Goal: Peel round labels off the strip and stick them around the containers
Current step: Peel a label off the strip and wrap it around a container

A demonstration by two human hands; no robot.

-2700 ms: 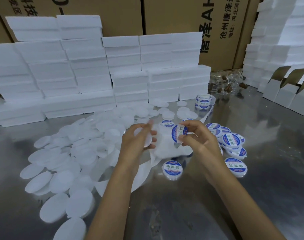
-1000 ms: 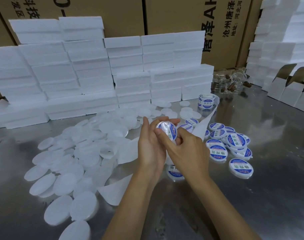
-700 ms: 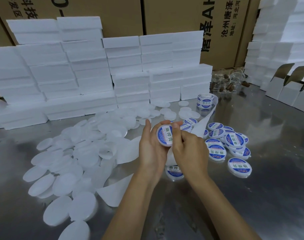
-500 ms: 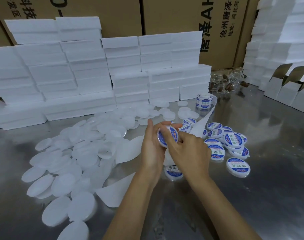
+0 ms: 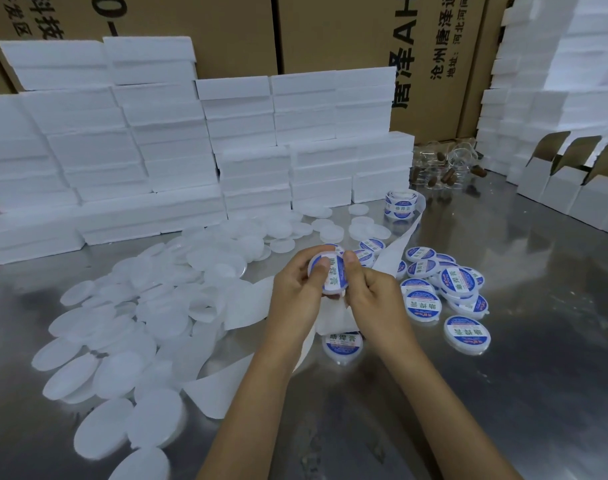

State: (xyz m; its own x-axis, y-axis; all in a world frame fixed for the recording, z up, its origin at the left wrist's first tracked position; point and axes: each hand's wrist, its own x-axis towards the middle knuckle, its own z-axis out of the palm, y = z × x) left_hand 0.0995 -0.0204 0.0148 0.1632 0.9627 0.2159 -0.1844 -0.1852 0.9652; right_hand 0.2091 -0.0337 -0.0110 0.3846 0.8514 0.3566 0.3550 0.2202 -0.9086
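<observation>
Both hands, left (image 5: 297, 287) and right (image 5: 371, 294), pinch one light, stiff container (image 5: 330, 274) by its rim, thumbs on its label.

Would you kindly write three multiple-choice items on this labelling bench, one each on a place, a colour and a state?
1. Where do the unlabelled white lids lie?
A. left of the hands
B. in the open cartons
C. on the foam blocks

2. What colour rims the round labels?
A. red
B. blue
C. green

3. How is the container in hand held?
A. lying on the table
B. by one hand
C. by both hands

Key: 1 A, they spread leftward; 2 B, blue rings show; 3 C, left hand and right hand both grip it.
</observation>
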